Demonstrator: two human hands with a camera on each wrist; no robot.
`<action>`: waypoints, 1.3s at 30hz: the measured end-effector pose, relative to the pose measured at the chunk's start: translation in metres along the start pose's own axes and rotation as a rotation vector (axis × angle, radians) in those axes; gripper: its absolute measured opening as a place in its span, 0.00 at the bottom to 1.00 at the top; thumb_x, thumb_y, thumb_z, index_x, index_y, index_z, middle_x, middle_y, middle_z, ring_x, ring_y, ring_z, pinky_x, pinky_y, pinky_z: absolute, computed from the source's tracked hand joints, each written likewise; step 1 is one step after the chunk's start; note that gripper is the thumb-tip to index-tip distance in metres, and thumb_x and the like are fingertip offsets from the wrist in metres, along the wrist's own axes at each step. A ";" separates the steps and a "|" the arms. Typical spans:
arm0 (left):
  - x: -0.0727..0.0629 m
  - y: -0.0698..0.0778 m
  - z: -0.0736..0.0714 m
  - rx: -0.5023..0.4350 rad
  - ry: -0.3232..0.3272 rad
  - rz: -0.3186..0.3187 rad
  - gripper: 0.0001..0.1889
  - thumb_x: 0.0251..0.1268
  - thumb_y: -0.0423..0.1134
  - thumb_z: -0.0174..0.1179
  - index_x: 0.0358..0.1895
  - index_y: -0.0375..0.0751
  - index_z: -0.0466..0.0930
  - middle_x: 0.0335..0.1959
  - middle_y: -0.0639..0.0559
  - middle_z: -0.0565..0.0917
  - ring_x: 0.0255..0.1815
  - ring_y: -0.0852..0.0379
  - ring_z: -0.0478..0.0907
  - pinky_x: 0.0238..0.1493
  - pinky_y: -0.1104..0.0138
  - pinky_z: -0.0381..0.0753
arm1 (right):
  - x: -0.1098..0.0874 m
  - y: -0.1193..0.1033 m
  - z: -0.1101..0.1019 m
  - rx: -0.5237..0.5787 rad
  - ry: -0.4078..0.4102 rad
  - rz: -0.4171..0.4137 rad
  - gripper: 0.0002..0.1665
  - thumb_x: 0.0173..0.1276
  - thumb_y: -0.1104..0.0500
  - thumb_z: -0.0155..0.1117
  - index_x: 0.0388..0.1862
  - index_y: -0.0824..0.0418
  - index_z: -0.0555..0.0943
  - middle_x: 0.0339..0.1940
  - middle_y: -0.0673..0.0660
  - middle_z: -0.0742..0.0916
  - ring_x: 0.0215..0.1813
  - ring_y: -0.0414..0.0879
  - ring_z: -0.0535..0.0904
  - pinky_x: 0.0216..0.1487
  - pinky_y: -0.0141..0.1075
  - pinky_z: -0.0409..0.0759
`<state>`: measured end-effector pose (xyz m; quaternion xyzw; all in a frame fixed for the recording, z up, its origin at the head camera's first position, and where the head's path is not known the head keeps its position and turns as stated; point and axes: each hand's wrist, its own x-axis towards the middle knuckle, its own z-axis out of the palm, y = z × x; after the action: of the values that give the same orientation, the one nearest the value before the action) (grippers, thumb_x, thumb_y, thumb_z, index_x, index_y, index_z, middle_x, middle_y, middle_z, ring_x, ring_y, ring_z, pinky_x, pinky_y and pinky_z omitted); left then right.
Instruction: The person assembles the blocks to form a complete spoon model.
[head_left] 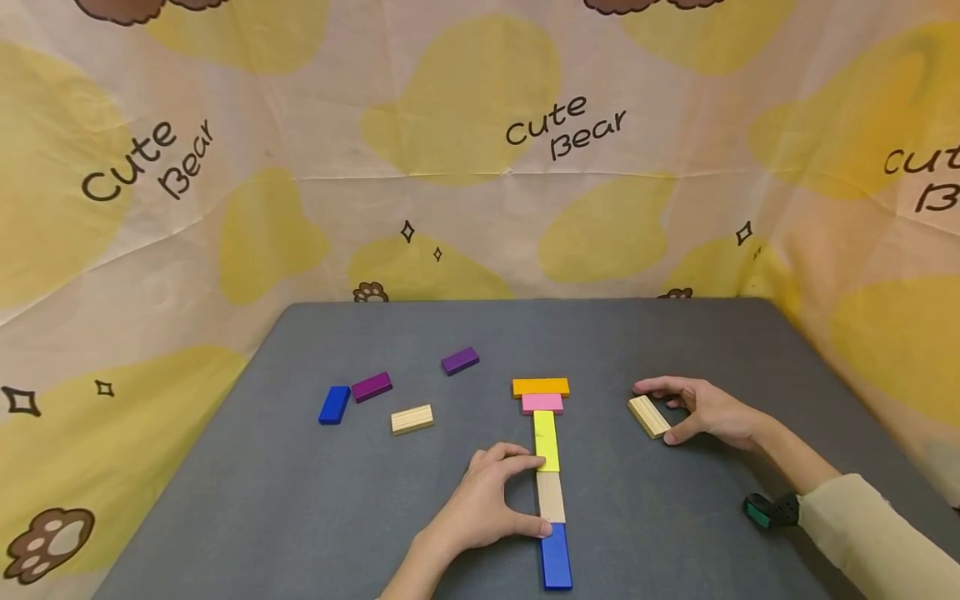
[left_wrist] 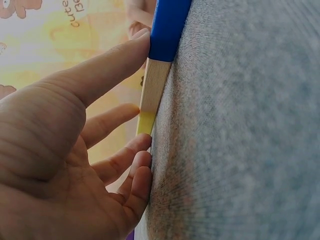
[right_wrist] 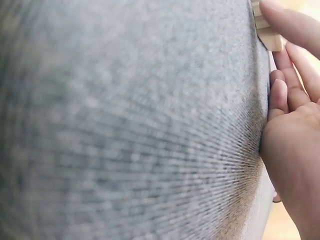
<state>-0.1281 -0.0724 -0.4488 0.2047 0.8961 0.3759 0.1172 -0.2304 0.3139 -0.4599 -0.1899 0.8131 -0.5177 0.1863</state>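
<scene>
A straight row on the dark table runs from a blue block [head_left: 556, 558] through a plain wooden block [head_left: 551, 498] to a yellow block [head_left: 547, 433]. Crosswise at its far end lie a pink block [head_left: 542, 403] and an orange block [head_left: 541, 387]. My left hand [head_left: 487, 500] spans the row's left side, thumb touching the blue block and forefinger the yellow one. To the right, my right hand [head_left: 712, 414] holds a grooved wooden block [head_left: 648, 417] lengthwise, thumb at the near end, forefinger by the far end. The forefinger's contact is hard to see.
Left of the row lie another blue block [head_left: 334, 405], two purple blocks, one nearer the left [head_left: 372, 387] and one farther back [head_left: 460, 360], and a second grooved wooden block [head_left: 412, 419]. A printed curtain [head_left: 450, 200] hangs behind the grey table [head_left: 247, 500].
</scene>
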 end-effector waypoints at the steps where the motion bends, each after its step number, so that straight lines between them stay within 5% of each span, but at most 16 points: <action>1: 0.000 0.000 0.000 -0.002 -0.001 -0.001 0.38 0.40 0.58 0.79 0.62 0.58 0.80 0.58 0.59 0.73 0.56 0.53 0.64 0.53 0.56 0.73 | 0.000 0.000 0.000 -0.006 0.002 0.002 0.47 0.48 0.65 0.80 0.69 0.61 0.72 0.71 0.60 0.71 0.65 0.59 0.62 0.58 0.31 0.66; 15: 0.000 0.000 0.001 -0.018 -0.002 0.021 0.38 0.40 0.58 0.79 0.61 0.58 0.80 0.58 0.59 0.73 0.55 0.54 0.63 0.53 0.57 0.73 | -0.004 -0.002 0.003 0.008 0.036 0.052 0.44 0.49 0.65 0.80 0.67 0.62 0.74 0.68 0.65 0.70 0.58 0.61 0.66 0.53 0.41 0.71; 24: 0.001 -0.001 0.000 -0.015 -0.008 0.005 0.38 0.41 0.58 0.79 0.61 0.58 0.80 0.58 0.59 0.73 0.55 0.53 0.63 0.53 0.55 0.72 | -0.001 -0.001 0.003 0.037 0.054 0.060 0.43 0.50 0.65 0.79 0.67 0.63 0.74 0.70 0.63 0.70 0.61 0.60 0.63 0.57 0.45 0.66; 39: -0.001 -0.001 -0.001 -0.006 -0.002 0.013 0.38 0.41 0.59 0.78 0.62 0.58 0.80 0.58 0.58 0.73 0.55 0.53 0.63 0.53 0.56 0.73 | 0.003 -0.008 0.008 0.131 0.114 0.065 0.41 0.52 0.66 0.77 0.66 0.67 0.74 0.64 0.63 0.76 0.58 0.56 0.68 0.53 0.37 0.71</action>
<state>-0.1274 -0.0743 -0.4494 0.2104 0.8935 0.3792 0.1164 -0.2278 0.3028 -0.4563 -0.1209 0.7927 -0.5733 0.1686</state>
